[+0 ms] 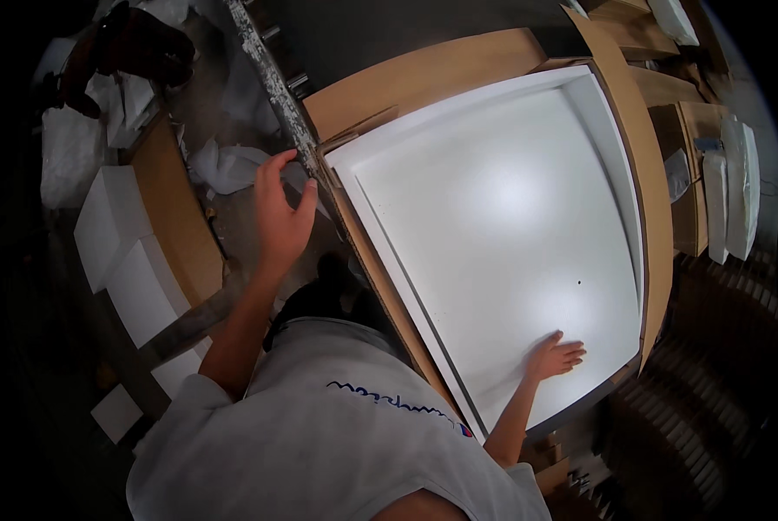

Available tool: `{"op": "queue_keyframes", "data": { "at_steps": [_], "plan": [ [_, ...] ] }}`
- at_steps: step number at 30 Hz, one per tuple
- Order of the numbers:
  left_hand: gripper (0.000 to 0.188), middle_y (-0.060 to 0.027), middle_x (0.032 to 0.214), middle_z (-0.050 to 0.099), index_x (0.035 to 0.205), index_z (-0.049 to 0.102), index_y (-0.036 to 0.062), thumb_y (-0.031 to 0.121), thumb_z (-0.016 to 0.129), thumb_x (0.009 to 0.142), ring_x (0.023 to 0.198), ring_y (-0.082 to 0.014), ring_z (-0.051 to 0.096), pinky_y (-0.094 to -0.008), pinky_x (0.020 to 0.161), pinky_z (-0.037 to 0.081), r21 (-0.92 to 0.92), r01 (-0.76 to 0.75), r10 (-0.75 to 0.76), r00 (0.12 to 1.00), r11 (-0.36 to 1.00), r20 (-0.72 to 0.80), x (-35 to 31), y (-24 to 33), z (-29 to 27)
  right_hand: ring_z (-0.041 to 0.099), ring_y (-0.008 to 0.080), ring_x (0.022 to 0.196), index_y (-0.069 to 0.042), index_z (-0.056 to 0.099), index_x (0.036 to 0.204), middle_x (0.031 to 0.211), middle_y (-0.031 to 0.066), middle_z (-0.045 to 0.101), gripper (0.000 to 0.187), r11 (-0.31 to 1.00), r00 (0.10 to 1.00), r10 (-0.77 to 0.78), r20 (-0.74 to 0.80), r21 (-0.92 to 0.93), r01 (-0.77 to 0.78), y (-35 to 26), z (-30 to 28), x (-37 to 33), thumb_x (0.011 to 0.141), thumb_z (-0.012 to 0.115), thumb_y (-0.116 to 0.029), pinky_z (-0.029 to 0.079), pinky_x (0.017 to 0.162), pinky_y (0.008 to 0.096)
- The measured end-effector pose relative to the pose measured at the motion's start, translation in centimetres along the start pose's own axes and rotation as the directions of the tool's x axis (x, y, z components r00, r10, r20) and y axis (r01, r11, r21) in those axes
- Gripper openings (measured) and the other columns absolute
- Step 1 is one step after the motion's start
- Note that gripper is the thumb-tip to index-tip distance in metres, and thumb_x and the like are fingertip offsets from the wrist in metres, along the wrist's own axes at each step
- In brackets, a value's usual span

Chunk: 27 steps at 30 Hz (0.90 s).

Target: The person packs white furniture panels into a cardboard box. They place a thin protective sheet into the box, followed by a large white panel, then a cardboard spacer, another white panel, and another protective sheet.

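A large white panel with raised white edges lies in an open cardboard box. It looks like a shallow furniture piece, glossy enough to reflect the lights, with a small dark spot on it. On its near right part, my right hand is spread out, palm toward the surface, gripping nothing. My left hand is raised beside the box's left corner, fingers and thumb apart. Its fingertips are close to a worn metal rail; whether they touch it I cannot tell. That hand is empty too.
A dark surface extends beyond the box. White boards and brown cardboard stand at the left, near crumpled plastic wrap. At the right are cardboard boxes, wrapped white pieces and stacked dark slats.
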<state>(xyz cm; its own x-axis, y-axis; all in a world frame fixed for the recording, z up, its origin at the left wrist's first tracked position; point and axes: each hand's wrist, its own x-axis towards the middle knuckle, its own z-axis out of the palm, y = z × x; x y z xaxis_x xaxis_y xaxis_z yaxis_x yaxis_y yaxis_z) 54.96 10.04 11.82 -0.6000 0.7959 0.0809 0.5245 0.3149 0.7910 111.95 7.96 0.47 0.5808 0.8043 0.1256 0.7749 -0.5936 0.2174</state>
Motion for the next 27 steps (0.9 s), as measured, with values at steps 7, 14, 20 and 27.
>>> {"op": "queue_keyframes", "data": {
  "at_steps": [7,14,20,27],
  "plan": [
    [0.086,-0.0261,0.145,0.022,0.146,0.013,-0.0054,0.023,0.068,0.086,0.132,-0.0398,0.029,-0.045,0.11,0.024,-0.164,0.08,-0.068,0.995,0.983,0.079,-3.3,-0.9,5.3,0.029,0.0409,0.134,-0.001,0.038,0.138,0.144,0.0244,0.033,0.059,0.88,0.953,-0.179,-0.244,0.394,0.266,-0.3,-3.1,1.8,0.092,0.056,-0.035,0.023,0.111,0.0497],
    [0.076,-0.0298,0.145,0.02,0.146,0.01,-0.0064,-0.004,0.047,0.08,0.135,-0.0424,0.024,-0.0444,0.113,0.017,-0.146,-0.048,0.051,0.999,0.988,0.013,-3.4,-2.1,7.0,0.049,0.034,0.115,-0.001,0.054,0.125,0.124,0.0219,0.053,0.062,0.531,0.66,0.69,0.296,0.412,-0.74,16.1,-1.1,1.4,0.083,0.06,-0.046,0.045,0.093,0.0468],
    [0.074,-0.0296,0.146,0.018,0.147,0.009,-0.0056,-0.005,0.042,0.08,0.136,-0.0431,0.023,-0.0444,0.114,0.017,-0.231,0.004,-0.014,0.999,0.973,-0.042,-3.6,-1.4,7.2,0.064,0.0304,0.091,0.005,0.064,0.108,0.106,0.0179,0.064,0.05,0.533,0.634,0.671,0.384,0.345,-0.773,12.6,-2.9,2.2,0.082,0.06,-0.038,0.056,0.07,0.0408],
    [0.075,-0.0291,0.141,0.022,0.148,0.009,0.0002,-0.002,0.041,0.081,0.131,-0.0448,0.028,-0.0456,0.111,0.023,-0.182,0.034,-0.051,0.995,0.983,-0.09,-1.4,-2.0,7.4,0.059,0.0291,0.102,0.005,0.059,0.118,0.113,0.0168,0.061,0.048,0.488,0.762,0.409,0.503,0.585,-0.648,10.5,-3.0,1.1,0.084,0.058,-0.03,0.048,0.087,0.0399]
  ]
}}
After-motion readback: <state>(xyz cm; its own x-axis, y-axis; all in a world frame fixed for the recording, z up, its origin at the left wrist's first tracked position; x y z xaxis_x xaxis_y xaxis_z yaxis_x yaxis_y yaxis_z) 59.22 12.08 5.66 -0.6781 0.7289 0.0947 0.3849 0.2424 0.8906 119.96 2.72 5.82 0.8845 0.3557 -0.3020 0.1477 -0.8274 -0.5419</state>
